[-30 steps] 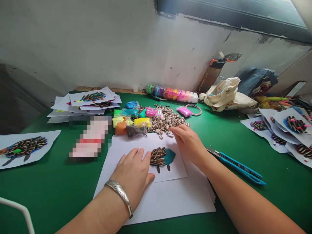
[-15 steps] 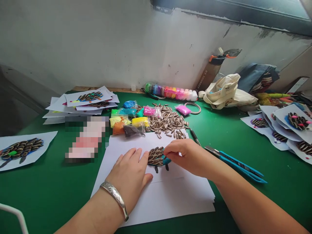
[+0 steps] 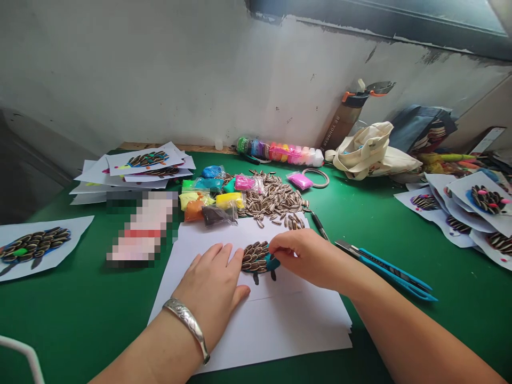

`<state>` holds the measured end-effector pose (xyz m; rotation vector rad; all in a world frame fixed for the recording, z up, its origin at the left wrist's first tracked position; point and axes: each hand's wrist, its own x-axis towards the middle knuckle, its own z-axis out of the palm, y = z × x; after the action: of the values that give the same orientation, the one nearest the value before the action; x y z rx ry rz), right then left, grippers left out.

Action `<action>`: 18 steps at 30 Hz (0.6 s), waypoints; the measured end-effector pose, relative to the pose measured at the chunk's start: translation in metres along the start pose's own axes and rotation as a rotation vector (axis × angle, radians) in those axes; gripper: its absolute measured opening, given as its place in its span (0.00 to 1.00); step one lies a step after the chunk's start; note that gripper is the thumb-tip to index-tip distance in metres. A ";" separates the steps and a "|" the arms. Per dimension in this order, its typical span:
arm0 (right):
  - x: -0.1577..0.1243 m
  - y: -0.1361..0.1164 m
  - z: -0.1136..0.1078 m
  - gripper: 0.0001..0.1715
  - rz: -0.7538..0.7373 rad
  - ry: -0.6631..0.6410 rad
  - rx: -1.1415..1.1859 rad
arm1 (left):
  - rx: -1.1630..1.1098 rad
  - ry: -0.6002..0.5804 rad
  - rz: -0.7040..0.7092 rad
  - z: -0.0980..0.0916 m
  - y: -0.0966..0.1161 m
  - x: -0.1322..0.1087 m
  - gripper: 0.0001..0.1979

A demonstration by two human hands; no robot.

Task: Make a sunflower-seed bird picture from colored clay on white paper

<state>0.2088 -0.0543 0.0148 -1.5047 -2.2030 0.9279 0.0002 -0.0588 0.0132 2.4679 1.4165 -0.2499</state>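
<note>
My left hand (image 3: 216, 288), a silver bangle at its wrist, lies flat with fingers stretched on a stack of white paper (image 3: 280, 325). Its index fingertip touches the left edge of a small figure of sunflower seeds (image 3: 254, 257) set in rows on blue clay (image 3: 272, 263). Two dark seeds stick out below the figure like legs. Over the clay's bare right part, my right hand (image 3: 298, 253) is closed in a pinch on a sunflower seed, mostly hidden by the fingers. A loose pile of sunflower seeds (image 3: 276, 194) lies behind the paper.
Bagged coloured clay (image 3: 230, 200) sits left of the pile. A pen (image 3: 319, 226) and a blue utility knife (image 3: 394, 272) lie to the right. Finished seed pictures are stacked at left (image 3: 140, 160) and right (image 3: 480, 205). A bottle (image 3: 346, 120) and cloth bag (image 3: 366, 149) stand behind.
My right fingertips have shifted very slightly at the blue clay. My left hand stays in place, and the whole view has moved only a touch.
</note>
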 end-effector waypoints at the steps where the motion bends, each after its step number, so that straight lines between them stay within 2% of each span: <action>1: 0.000 0.001 0.001 0.14 -0.003 0.007 -0.011 | -0.003 0.006 0.001 0.000 0.000 0.000 0.23; 18: 0.004 0.004 0.010 0.11 -0.044 0.050 -0.190 | 0.010 -0.008 -0.008 0.000 0.000 0.000 0.23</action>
<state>0.2043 -0.0533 0.0047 -1.5351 -2.3333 0.6764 0.0005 -0.0588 0.0130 2.4669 1.4255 -0.2695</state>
